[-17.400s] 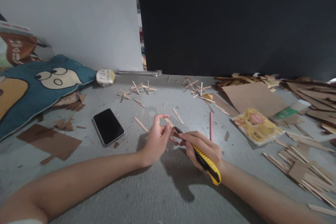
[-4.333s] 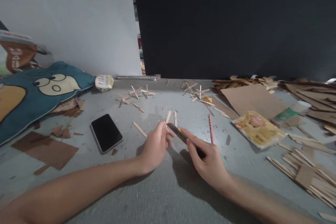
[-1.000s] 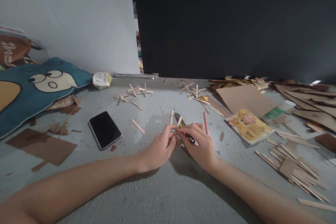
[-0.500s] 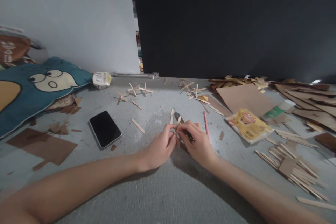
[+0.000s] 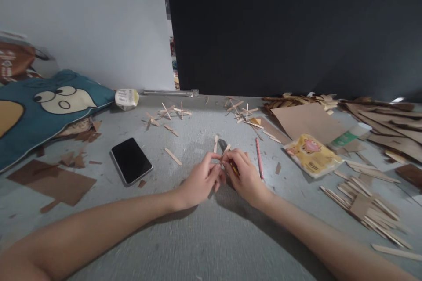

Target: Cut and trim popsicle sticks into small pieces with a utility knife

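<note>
My left hand point(image 5: 201, 183) and my right hand point(image 5: 246, 179) meet fingertip to fingertip low over the table. Both are closed in a pinch around a short wooden craft stick point(image 5: 227, 148), whose far end pokes out beyond my fingers; the rest of it is hidden. Just behind the fingertips lies a utility knife point(image 5: 222, 144), partly covered by my right hand, with a bit of yellow showing under the fingers. Another craft stick point(image 5: 215, 144) lies flat just beyond my left hand. To the right of my right hand is a pink pencil point(image 5: 259, 158).
A phone point(image 5: 131, 161) and a loose craft stick point(image 5: 173, 156) lie left. Small stick assemblies point(image 5: 182, 111) stand at the back. Rightward are a yellow packet point(image 5: 312, 156), a glue stick point(image 5: 351, 135), cardboard point(image 5: 306, 124) and a stick pile point(image 5: 365, 208). A blue cushion point(image 5: 62, 112) sits far left.
Both hands have shifted very slightly while staying pinched together. The fingers of my left hand have spread a little below the pinch, and the stick's end leans more to the right.
</note>
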